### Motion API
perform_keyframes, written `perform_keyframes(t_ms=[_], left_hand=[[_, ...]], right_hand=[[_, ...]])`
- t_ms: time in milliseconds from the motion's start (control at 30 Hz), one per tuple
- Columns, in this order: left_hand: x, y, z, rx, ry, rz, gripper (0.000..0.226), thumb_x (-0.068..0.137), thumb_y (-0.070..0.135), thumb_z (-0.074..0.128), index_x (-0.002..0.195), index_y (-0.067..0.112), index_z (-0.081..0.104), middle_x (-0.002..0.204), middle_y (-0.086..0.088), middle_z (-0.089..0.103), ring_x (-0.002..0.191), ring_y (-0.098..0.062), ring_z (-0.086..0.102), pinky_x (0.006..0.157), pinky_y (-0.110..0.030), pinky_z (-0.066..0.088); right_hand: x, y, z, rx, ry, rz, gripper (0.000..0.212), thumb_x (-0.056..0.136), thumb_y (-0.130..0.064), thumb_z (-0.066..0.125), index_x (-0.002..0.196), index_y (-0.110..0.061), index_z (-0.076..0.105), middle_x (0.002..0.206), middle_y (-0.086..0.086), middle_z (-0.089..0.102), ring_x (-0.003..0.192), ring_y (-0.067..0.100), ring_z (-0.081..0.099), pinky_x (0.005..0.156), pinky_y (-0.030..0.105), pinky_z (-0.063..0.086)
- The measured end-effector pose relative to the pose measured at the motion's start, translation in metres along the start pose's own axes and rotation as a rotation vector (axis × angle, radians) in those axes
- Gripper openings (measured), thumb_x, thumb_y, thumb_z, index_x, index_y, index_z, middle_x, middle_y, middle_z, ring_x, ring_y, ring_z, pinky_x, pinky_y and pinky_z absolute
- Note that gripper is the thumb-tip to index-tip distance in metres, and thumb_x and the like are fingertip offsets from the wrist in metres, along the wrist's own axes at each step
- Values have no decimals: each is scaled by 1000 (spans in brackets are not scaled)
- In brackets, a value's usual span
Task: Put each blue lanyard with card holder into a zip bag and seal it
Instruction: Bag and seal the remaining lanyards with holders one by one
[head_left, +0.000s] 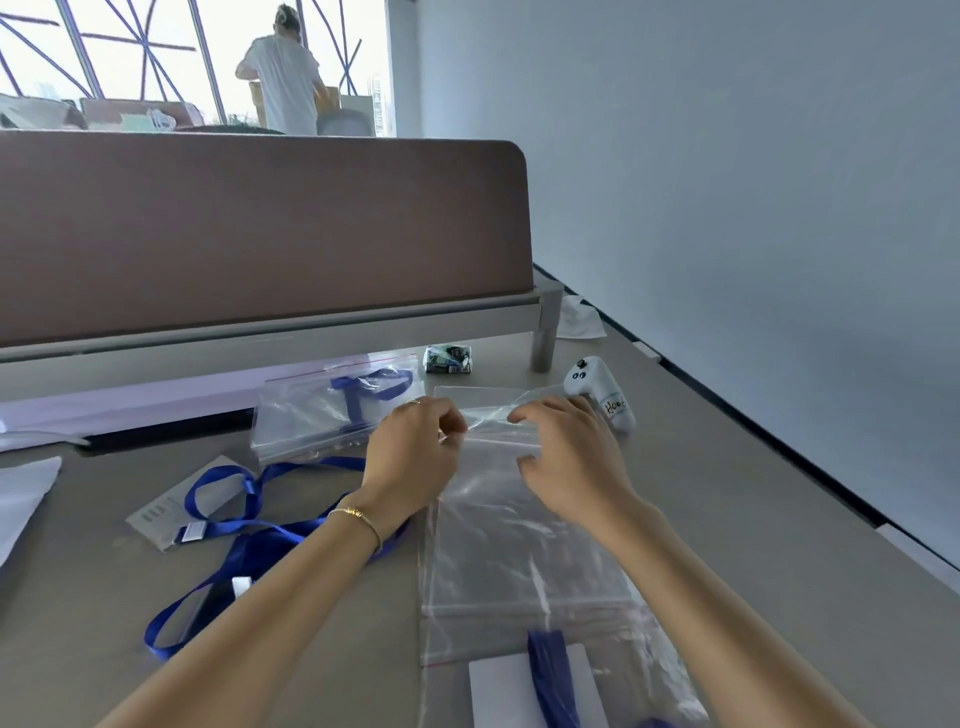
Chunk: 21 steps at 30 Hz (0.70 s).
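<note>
1. two hands work the mouth of one empty zip bag on the table: the left hand pinches the zip strip at its left end, fingers curled on the plastic; the right hand has its fingers curled over the strip at the other end, and seems to grip it, though the contact is partly hidden
2. the step looks like opening the mouth, so peel one lip from the other between the two grips rather than pulling the whole bag
3. keep the left pinch on the near lip only, or both layers lift together
4. loose blue lanyards with card holders lie just left of the left wrist, within reach for loading
5. a filled bag lies beyond the left grip and another filled bag lies below both wrists, under the empty one; keep the opened mouth from dragging either
</note>
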<state>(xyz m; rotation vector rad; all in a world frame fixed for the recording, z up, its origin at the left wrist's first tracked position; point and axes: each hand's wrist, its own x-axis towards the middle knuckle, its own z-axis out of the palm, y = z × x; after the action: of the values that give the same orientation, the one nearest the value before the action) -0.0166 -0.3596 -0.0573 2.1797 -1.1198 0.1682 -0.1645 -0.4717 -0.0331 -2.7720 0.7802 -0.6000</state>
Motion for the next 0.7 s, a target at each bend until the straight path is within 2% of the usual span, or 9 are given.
perform_keyframes(t_ms=[100, 200, 267, 367, 467, 533, 633, 700], left_hand=[[-1, 0, -8, -137, -24, 35, 15, 87, 15, 70, 90, 29, 69, 82, 16, 68, 78, -3, 62, 70, -19, 51], [-5, 2, -14, -266, -30, 24, 20, 83, 10, 75, 94, 25, 70, 77, 14, 68, 74, -3, 63, 65, -9, 45], [-6, 2, -18, -325, -59, 24, 25, 82, 7, 77, 99, 25, 69, 77, 12, 69, 74, -3, 64, 65, -10, 49], [-6, 1, -23, -352, -79, 28, 31, 81, 5, 77, 102, 27, 69, 77, 12, 72, 75, -4, 67, 70, -18, 56], [-7, 1, -27, -346, -78, 40, 33, 80, 5, 78, 104, 26, 69, 76, 13, 72, 75, -3, 67, 70, -17, 55], [-8, 2, -29, -333, -67, 54, 32, 80, 6, 79, 104, 25, 69, 76, 13, 72, 75, -3, 67, 71, -16, 53], [-8, 6, -30, -342, -51, 83, 29, 77, 3, 81, 92, 23, 66, 73, 10, 71, 73, -5, 68, 72, -21, 56], [-9, 8, -29, -327, -49, 118, 33, 74, 1, 83, 82, 24, 60, 71, 7, 69, 69, -7, 66, 66, -22, 56]], right_hand=[[11, -8, 4, 109, -14, -5, 42, 82, -19, 73, 123, -27, 65, 117, -9, 70, 115, 17, 58, 100, 36, 43], [18, -12, 8, 199, -17, 3, 21, 82, -23, 75, 103, -27, 74, 90, -11, 74, 94, 15, 66, 90, 38, 50], [21, -11, 11, 231, -13, -4, 7, 80, -22, 74, 85, -27, 76, 80, -12, 74, 84, 11, 68, 82, 37, 54], [22, -11, 11, 299, -22, 6, 10, 76, -18, 73, 71, -26, 73, 71, -12, 72, 76, 8, 67, 75, 35, 55], [23, -9, 11, 320, -35, -13, 13, 76, -17, 73, 69, -28, 70, 70, -13, 71, 75, 7, 66, 75, 35, 55], [22, -10, 9, 321, -46, -35, 9, 75, -19, 76, 76, -27, 71, 72, -14, 70, 77, 9, 66, 77, 36, 54], [18, -14, 4, 260, -90, -92, 19, 75, -24, 81, 92, -28, 72, 79, -14, 67, 85, 14, 65, 81, 33, 51], [17, -19, 3, 210, -85, -143, 13, 78, -23, 79, 89, -28, 73, 83, -12, 69, 87, 15, 65, 81, 33, 50]])
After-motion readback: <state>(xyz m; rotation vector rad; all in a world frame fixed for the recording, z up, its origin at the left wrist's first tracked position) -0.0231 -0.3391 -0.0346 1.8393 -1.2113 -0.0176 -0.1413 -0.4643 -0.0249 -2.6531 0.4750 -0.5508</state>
